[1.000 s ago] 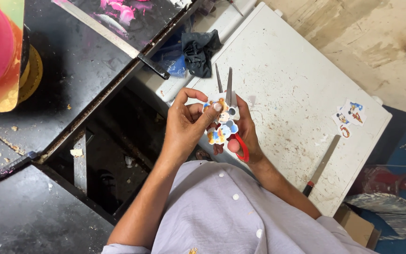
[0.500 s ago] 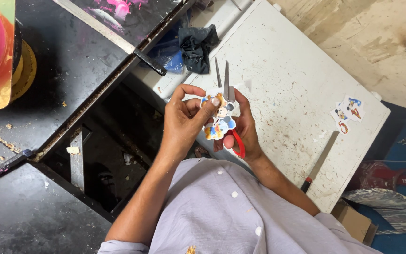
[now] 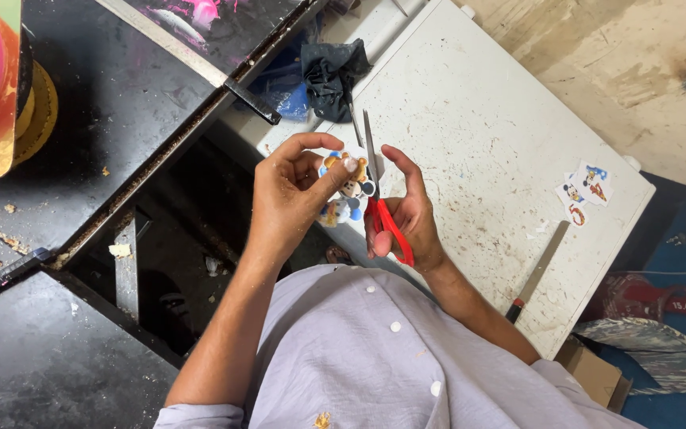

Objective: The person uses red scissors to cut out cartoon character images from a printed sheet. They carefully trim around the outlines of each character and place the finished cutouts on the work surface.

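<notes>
My left hand pinches a small sheet of colourful cartoon stickers between thumb and fingers, held up over the near edge of a white table. My right hand grips red-handled scissors, whose steel blades point up and away, spread apart, right beside the sticker sheet. The blades touch or nearly touch the sheet's right edge. Both forearms come up from my grey buttoned shirt.
Several cut-out cartoon stickers lie at the table's right corner. A thin tool with a dark handle lies near the table's front edge. A dark cloth and blue plastic sit at the far left. A black workbench stands at left.
My hands have stayed together over the table edge; the sticker sheet has turned slightly in my left fingers and the scissors remain beside it.
</notes>
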